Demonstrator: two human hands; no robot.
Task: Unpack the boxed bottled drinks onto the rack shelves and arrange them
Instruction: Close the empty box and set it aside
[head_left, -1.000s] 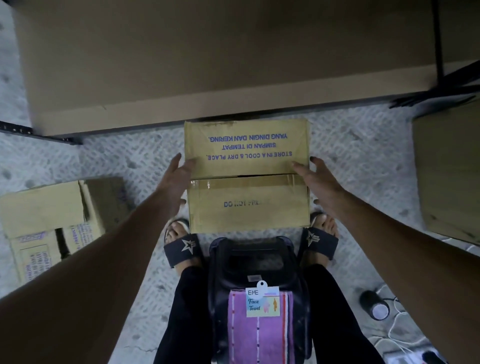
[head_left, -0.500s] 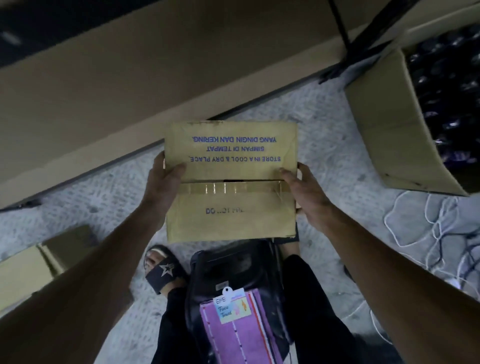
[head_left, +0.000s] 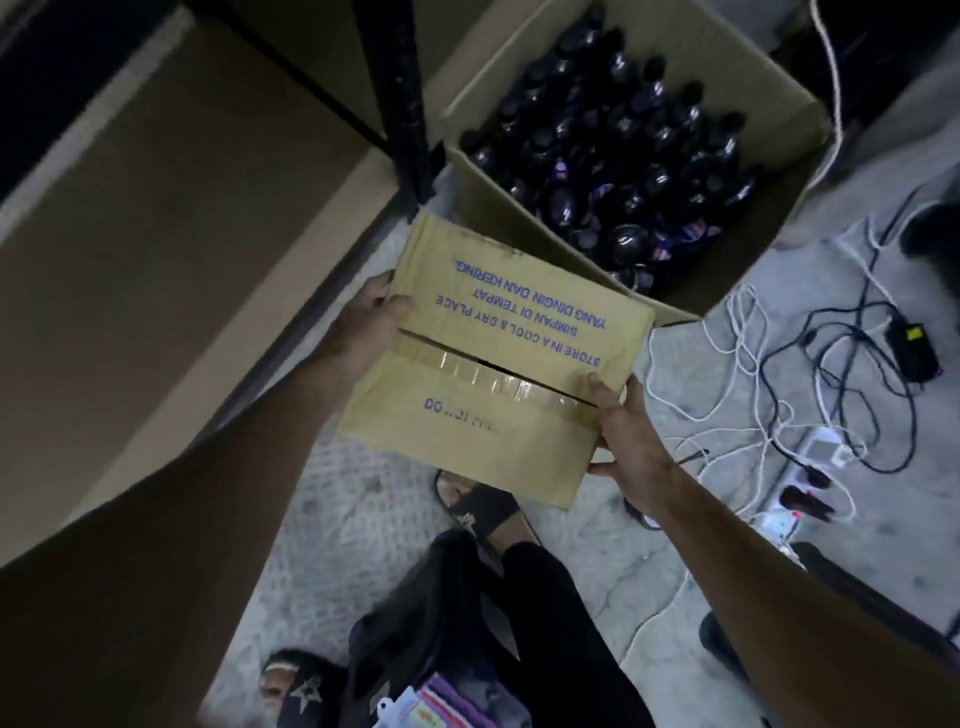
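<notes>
Flat brown shelf board (head_left: 156, 260) at left, left hand (head_left: 363, 325) gripped the left edge of a rectangular tape-sealed yellow cardboard box (head_left: 493, 374) held above the rough floor, right hand (head_left: 631, 441) clasped its right edge, open carton (head_left: 498, 208) of glossy dark bottles (head_left: 623, 156) just beyond, tangled cables (head_left: 779, 374) at right.

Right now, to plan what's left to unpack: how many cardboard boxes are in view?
2. A taped box, held up at centre; an open box of dark bottles, upper right. Others may lie outside the view.

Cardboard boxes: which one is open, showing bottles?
The large box on the floor by the rack post, full of dark bottles. The smaller box, gripped by the left hand and right hand, is taped shut.
</notes>
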